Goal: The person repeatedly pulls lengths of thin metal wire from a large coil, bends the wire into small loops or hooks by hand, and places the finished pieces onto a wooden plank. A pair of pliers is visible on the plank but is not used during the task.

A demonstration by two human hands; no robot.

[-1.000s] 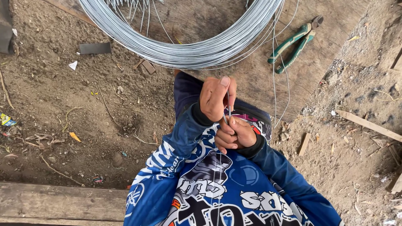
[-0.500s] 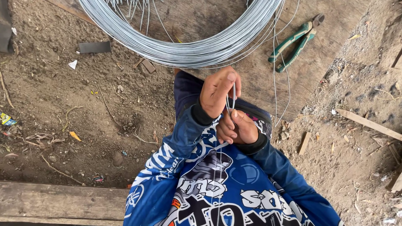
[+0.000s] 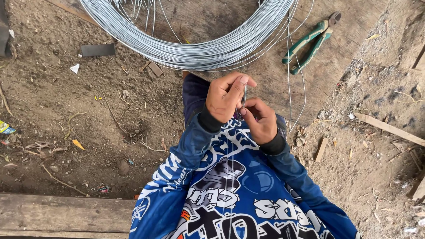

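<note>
We pinch one thin wire strand (image 3: 244, 95) between left hand (image 3: 226, 95) and right hand (image 3: 261, 119), both grips clamped on it, below the wire coil (image 3: 190, 48).

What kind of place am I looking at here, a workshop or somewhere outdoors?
Probably an outdoor or open-sided work site, not a fitted workshop: bare dirt ground littered with wood scraps, a big coil of galvanised wire on a wooden board, and green-handled pliers beside it.

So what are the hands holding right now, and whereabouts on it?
Both hands pinch a thin grey wire: the left hand by the fingertips at its upper end, the right hand just below.
</note>
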